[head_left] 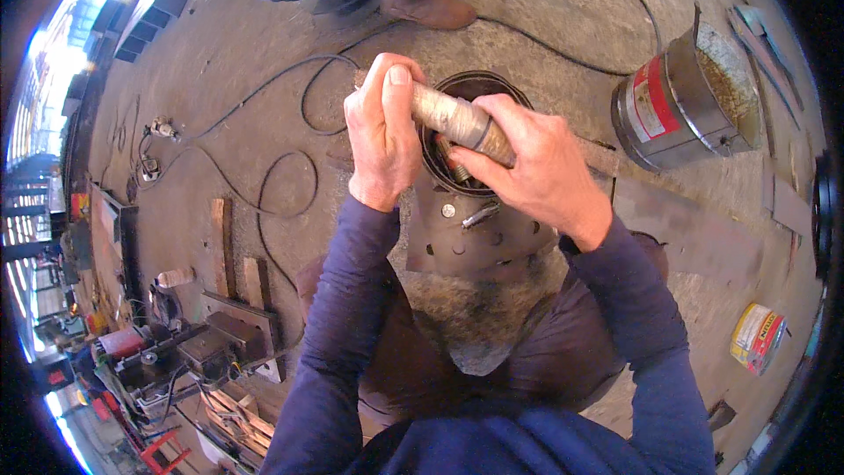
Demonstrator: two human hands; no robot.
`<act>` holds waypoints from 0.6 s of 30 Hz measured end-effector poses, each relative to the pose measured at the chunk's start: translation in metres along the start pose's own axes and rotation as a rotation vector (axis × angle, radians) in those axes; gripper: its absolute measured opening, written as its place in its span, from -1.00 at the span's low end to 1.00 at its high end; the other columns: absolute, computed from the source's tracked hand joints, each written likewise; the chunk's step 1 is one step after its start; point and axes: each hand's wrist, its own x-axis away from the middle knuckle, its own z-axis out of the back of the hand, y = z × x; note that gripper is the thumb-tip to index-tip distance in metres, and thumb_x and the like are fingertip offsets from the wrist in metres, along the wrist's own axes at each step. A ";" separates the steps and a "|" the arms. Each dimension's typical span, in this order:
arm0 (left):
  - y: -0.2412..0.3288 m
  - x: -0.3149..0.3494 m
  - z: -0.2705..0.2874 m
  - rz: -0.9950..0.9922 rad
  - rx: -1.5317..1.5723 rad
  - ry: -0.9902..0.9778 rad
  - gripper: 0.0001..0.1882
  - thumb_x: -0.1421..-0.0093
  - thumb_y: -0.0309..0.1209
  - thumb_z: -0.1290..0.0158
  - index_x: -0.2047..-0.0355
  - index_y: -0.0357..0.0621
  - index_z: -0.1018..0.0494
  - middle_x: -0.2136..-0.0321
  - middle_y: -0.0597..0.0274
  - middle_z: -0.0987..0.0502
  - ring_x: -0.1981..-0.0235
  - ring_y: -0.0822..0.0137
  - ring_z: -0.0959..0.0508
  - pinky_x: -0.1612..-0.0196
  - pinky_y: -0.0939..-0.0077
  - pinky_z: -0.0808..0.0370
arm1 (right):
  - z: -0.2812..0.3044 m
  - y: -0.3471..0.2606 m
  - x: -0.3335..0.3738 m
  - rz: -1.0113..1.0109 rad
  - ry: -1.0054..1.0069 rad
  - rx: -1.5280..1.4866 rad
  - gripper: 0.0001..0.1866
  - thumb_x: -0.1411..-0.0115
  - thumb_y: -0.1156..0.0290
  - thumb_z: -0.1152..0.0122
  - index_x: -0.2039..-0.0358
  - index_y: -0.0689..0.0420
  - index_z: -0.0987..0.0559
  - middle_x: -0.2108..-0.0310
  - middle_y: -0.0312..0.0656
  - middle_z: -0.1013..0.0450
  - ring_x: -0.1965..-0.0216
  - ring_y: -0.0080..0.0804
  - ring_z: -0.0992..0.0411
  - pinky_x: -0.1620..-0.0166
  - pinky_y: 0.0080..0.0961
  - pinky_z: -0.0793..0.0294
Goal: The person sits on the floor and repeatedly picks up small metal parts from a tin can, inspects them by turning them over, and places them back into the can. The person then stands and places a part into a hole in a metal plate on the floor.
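Both of my hands grip a thick tan cylinder with a rough, worn surface and a dark ring near its right end. My left hand is wrapped round its left end, the thumb on top. Around the right end close the fingers and thumb of my right hand. The cylinder is held tilted above a dark round metal container, whose inside is partly hidden by it and my hands. Just nearer to me, a small shiny metal piece and a small pale disc lie on a metal plate with holes.
A metal bucket with a red and white label stands at the right. A yellow and red package lies lower right. Black cable loops over the floor. Another person's shoe is at the top. Tools and a machine crowd the lower left.
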 end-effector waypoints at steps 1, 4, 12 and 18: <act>0.001 0.003 -0.001 0.005 0.025 -0.015 -0.58 -0.47 -0.20 0.21 0.35 -0.27 -0.48 0.49 0.35 -0.39 0.43 0.50 -0.31 0.36 0.52 -0.22 | -0.004 -0.002 0.005 -0.100 -0.046 -0.148 -0.57 -0.32 0.10 -0.35 0.03 0.20 -0.58 0.49 -0.25 -0.51 0.65 -0.71 -0.30 0.58 -0.66 -0.24; 0.009 0.009 -0.003 -0.043 0.083 -0.030 -0.57 -0.48 -0.18 0.21 0.32 -0.26 -0.48 0.55 0.22 -0.40 0.51 0.43 -0.38 0.39 0.46 -0.29 | 0.020 -0.024 -0.003 -0.920 -0.415 -1.028 -0.65 -0.34 0.10 -0.34 0.18 0.16 -0.60 0.53 -0.31 -0.48 0.64 -0.73 -0.29 0.58 -0.65 -0.25; 0.010 -0.021 0.013 0.382 0.597 -0.247 0.40 -0.05 0.74 0.71 -0.45 -0.25 -0.14 -0.15 -0.13 -0.53 -0.16 0.08 -0.52 -0.21 0.25 -0.34 | 0.024 -0.011 0.000 -0.119 -0.231 -0.096 -0.50 -0.13 0.11 -0.45 0.07 0.24 -0.62 0.40 0.02 -0.58 0.35 0.04 -0.59 0.25 -0.16 -0.56; 0.025 0.004 0.008 0.439 0.537 -0.393 0.49 0.05 0.80 0.66 -0.51 -0.26 0.02 -0.24 -0.27 -0.43 -0.31 -0.01 -0.38 -0.36 0.14 -0.14 | 0.009 -0.040 0.010 -0.171 -0.357 -0.006 -0.52 -0.11 0.09 -0.49 0.18 0.23 -0.62 0.40 0.09 -0.59 0.37 0.09 -0.60 0.28 -0.16 -0.58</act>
